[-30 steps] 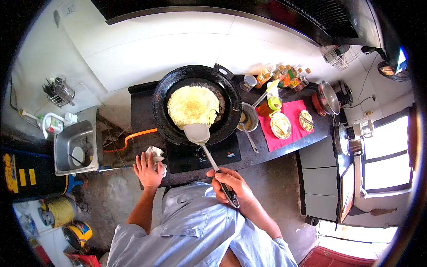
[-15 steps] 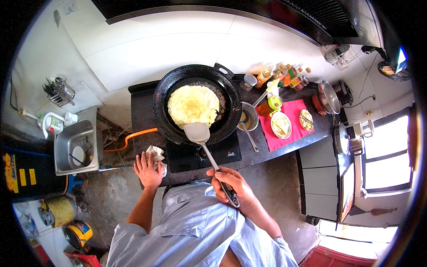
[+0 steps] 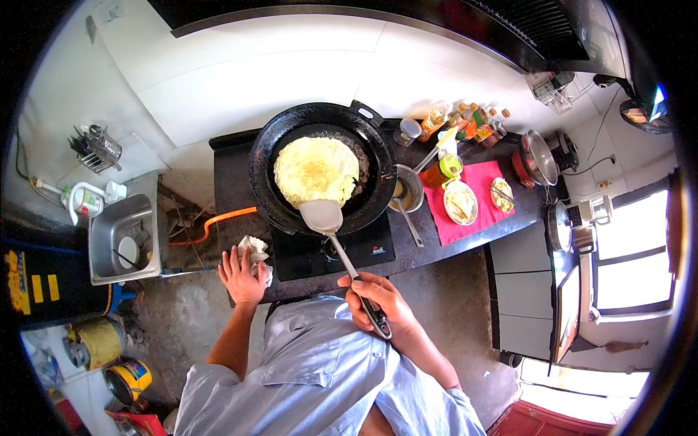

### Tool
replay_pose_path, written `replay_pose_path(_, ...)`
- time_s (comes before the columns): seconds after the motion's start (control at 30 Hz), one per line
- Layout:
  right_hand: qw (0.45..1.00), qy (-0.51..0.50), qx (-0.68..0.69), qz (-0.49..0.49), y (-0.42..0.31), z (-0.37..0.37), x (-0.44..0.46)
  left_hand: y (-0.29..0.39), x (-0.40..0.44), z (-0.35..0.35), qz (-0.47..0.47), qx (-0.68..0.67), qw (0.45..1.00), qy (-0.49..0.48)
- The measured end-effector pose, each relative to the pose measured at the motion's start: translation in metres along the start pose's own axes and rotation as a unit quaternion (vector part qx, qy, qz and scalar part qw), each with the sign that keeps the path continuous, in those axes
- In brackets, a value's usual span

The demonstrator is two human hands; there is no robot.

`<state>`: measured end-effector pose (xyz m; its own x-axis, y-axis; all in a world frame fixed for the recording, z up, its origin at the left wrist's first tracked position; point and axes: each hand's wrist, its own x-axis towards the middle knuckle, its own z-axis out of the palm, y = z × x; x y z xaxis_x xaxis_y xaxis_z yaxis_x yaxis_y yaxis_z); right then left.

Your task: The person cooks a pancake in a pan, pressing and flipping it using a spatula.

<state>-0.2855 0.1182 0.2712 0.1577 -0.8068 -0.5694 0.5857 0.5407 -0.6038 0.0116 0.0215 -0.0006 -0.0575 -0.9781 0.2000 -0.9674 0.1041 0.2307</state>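
Note:
A round yellow egg pancake point(image 3: 316, 171) lies in the black wok point(image 3: 265, 203) on the cooktop point(image 3: 294, 265). My right hand point(image 3: 385, 301) is closed around the black handle of a spatula point(image 3: 322, 216), whose wide grey blade overlaps the near edge of the pancake. Whether the blade is under or against that edge, I cannot tell. My left hand point(image 3: 243, 278) rests at the counter's front edge with its fingers spread. It touches a crumpled whitish cloth or paper point(image 3: 256, 251), partly hidden beside the fingers.
Right of the wok stand a small pot point(image 3: 409, 192) with a ladle in it and a red cloth point(image 3: 451, 232) carrying two bowls of food and a jar. Several seasoning bottles point(image 3: 465, 120) line the wall. An orange hose point(image 3: 211, 225) runs left, near the sink point(image 3: 98, 251).

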Motion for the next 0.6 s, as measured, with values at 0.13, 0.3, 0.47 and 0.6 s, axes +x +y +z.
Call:
replay_pose_path(0.13,1.000,0.001,0.006,0.002,0.0011,-0.0014,0.0013,-0.0001,0.0002,-0.0011,-0.001,-0.002,1.000,-0.006)
replay_pose_path(0.3,1.000,0.004,-0.002,0.001,0.0016,-0.0026,0.0019,0.0003,0.0004,-0.0017,-0.001,-0.004,1.000,-0.006)
replay_pose_path(0.47,1.000,0.010,-0.010,0.004,0.0010,-0.0009,0.0030,0.0018,0.0013,-0.0055,-0.013,0.008,0.999,-0.040)
replay_pose_path(0.6,1.000,0.005,-0.014,0.005,0.0007,-0.0008,0.0039,0.0005,0.0013,-0.0021,-0.006,-0.002,1.000,-0.011)
